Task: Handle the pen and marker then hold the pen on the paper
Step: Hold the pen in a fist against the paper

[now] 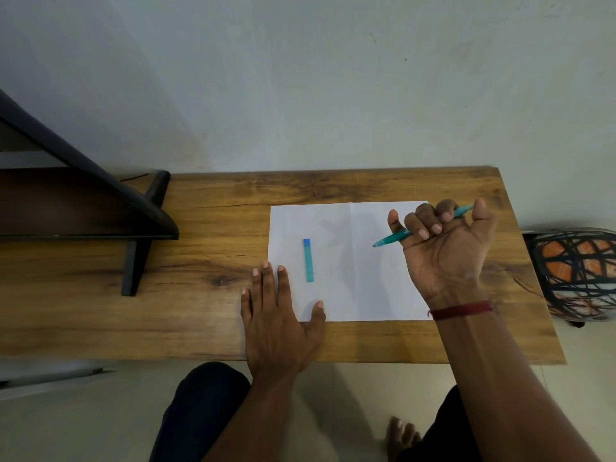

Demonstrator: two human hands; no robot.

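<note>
A white sheet of paper [353, 288] lies on the wooden table [206, 315]. My right hand [446, 251] is turned palm up above the paper's right edge, its fingers curled around a teal pen [393, 239] whose tip points left, just over the sheet. A short teal cap with a blue end [308, 265] lies upright on the left half of the paper. Fingers spread, my left hand [280, 315] rests flat on the paper's lower left corner and the table, holding nothing. No separate marker is visible.
A dark slanted shelf frame [140, 228] stands on the table's left part. A round wire basket with orange contents [580, 275] sits beyond the right edge. A pale wall rises behind the table. My knees and a foot show below the front edge.
</note>
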